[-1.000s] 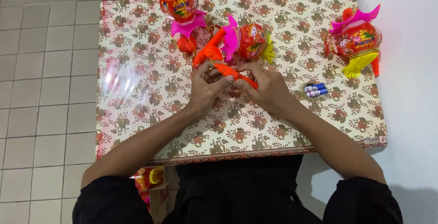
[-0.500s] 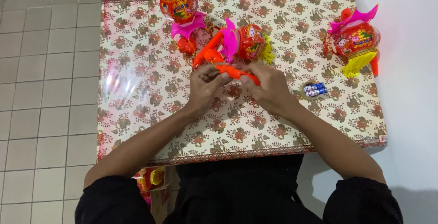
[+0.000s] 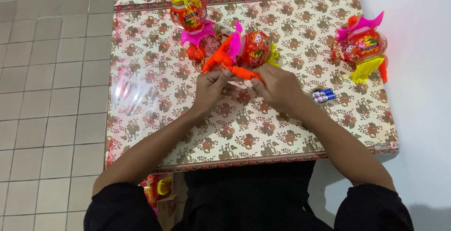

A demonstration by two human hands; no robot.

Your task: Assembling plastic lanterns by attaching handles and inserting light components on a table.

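My left hand (image 3: pixel 210 90) and my right hand (image 3: pixel 278 88) meet at the middle of the table, both pinching an orange plastic handle (image 3: pixel 242 73). That handle runs up to a red toy lantern (image 3: pixel 253 48) with pink fins, lying just beyond my fingers. The fingers of both hands are curled around the handle's near end. What the fingertips press is hidden under them.
A second red lantern (image 3: pixel 189 15) with a yellow tassel lies at the far left, a third lantern (image 3: pixel 361 46) at the right. Two small batteries (image 3: pixel 324 95) lie right of my right hand. The table (image 3: pixel 150 118) has a floral cover; tiled floor lies left.
Both hands have stayed together on the orange handle, shifting only slightly toward the lantern. Nothing else on the table has moved.
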